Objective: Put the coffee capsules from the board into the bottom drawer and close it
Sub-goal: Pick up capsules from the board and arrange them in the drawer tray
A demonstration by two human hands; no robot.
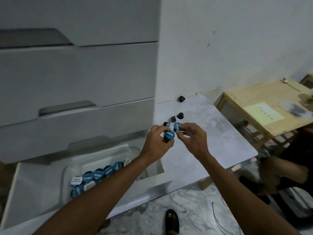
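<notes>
At the lower left of the frame the bottom drawer (33,180) stands open, and a clear tray (67,170) inside it already holds rows of blue-lidded capsules (98,173). Their print is too small to read. Above, in the middle of the frame, the left hand (156,143) grasps one blue-lidded capsule (169,135) in its fingers; the white lid print is partly legible but I cannot read the brand surely. The right hand (194,139) pinches a second capsule (177,127) just beside it. Further back on the grey board (220,133) lie four dark capsules (180,115), one close to the wall (237,48). I think the round capsules could slip or roll off the board edge if carried together, or drop outside the tray.
</notes>
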